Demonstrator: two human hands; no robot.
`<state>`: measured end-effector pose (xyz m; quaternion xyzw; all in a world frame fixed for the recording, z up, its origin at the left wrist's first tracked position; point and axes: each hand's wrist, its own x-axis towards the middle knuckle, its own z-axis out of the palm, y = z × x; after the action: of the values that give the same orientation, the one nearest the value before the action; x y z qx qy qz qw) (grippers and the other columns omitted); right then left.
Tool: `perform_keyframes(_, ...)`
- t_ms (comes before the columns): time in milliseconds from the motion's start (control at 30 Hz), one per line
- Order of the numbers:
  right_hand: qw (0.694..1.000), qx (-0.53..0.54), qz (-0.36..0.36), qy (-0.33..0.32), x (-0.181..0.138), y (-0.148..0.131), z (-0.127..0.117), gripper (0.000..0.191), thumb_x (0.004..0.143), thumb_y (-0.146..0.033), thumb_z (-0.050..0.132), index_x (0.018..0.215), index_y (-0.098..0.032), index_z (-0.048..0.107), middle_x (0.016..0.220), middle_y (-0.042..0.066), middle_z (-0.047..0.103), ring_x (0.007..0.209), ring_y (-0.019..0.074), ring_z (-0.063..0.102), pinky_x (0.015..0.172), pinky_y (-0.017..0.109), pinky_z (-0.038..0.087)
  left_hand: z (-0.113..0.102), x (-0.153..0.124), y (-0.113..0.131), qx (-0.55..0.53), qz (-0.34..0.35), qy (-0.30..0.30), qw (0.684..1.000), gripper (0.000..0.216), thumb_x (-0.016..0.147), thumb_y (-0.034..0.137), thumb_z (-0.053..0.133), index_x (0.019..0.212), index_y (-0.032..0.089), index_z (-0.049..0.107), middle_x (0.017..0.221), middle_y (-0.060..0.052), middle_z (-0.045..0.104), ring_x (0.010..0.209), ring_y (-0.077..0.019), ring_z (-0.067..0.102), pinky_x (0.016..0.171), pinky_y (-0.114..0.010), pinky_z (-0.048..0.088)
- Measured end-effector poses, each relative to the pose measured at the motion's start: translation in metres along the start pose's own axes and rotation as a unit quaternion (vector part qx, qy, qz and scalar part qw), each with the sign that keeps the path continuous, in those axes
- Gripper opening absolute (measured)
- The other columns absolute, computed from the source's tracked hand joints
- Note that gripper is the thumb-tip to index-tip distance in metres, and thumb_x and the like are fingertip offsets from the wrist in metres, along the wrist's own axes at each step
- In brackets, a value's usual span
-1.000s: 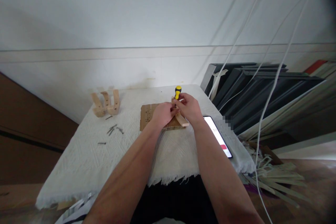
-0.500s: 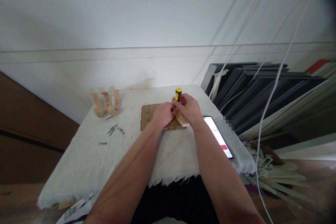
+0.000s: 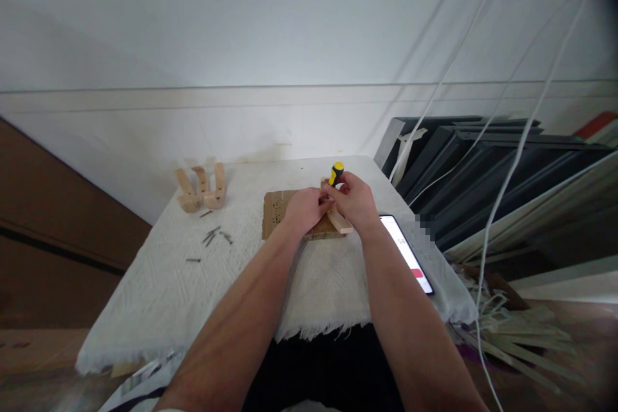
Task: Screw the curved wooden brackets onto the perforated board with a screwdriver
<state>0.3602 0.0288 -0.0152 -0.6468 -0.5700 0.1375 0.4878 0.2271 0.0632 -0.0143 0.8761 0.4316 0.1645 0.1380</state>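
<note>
A screwdriver (image 3: 337, 172) with a short yellow and black handle stands up, slightly tilted, between my hands. My right hand (image 3: 358, 201) is closed, its fingers gathered at the lower part of the screwdriver. Beside it, the bent fingers of my left hand (image 3: 304, 211) press on a pale wooden piece (image 3: 340, 223). That piece lies on a flat brown cardboard (image 3: 271, 214), its near end sticking out past the cardboard's edge. The screwdriver's tip and whatever it touches are hidden by my fingers.
Curved wooden pieces (image 3: 219, 185) stand at the table's back left. Several loose screws (image 3: 211, 235) lie nearer on the white tablecloth (image 3: 241, 309). A lit phone (image 3: 404, 248) lies right of my right forearm. Dark panels (image 3: 454, 161) lean beyond the right edge; a white cable (image 3: 506, 170) hangs there.
The screwdriver's handle has tipped a little to the right. Both hands stay at the wooden piece. The whole view has shifted slightly, and the phone's number has changed from 57 to 58.
</note>
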Motion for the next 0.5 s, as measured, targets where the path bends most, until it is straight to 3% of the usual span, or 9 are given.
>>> perform_keyframes(133, 0.999, -0.025, 0.014, 0.023, 0.0001, -0.0017, -0.0001, 0.027, 0.07, -0.044, 0.067, 0.079, -0.019, 0.059, 0.068, 0.0, 0.058, 0.059, 0.0138, 0.051, 0.06, 0.029, 0.04, 0.0, 0.0, -0.0001, -0.006, 0.004, 0.004, 1.0, 0.038, 0.09, 0.043, 0.047, 0.09, 0.014, 0.071, 0.086, -0.01, 0.07, 0.075, -0.0188, 0.062, 0.07, -0.028, 0.043)
perform_keyframes(333, 0.999, 0.041, 0.019, -0.01, -0.0006, -0.002, -0.0011, 0.028, 0.075, -0.045, 0.061, 0.085, -0.019, 0.066, 0.069, 0.001, 0.064, 0.063, 0.0159, 0.057, 0.063, 0.029, 0.043, 0.0032, -0.0004, -0.0028, -0.03, 0.02, 0.015, 0.999, 0.035, 0.089, 0.042, 0.049, 0.093, 0.016, 0.071, 0.087, -0.009, 0.071, 0.076, -0.0191, 0.062, 0.069, -0.028, 0.043)
perform_keyframes(500, 0.997, 0.072, -0.004, 0.009, -0.0028, 0.0006, -0.001, 0.028, 0.078, -0.039, 0.06, 0.095, -0.019, 0.07, 0.085, 0.004, 0.07, 0.074, 0.017, 0.062, 0.071, 0.031, 0.046, 0.0032, -0.0002, -0.0038, -0.018, 0.025, 0.018, 0.999, 0.033, 0.089, 0.041, 0.049, 0.096, 0.017, 0.071, 0.089, -0.009, 0.071, 0.078, -0.0201, 0.063, 0.069, -0.028, 0.043)
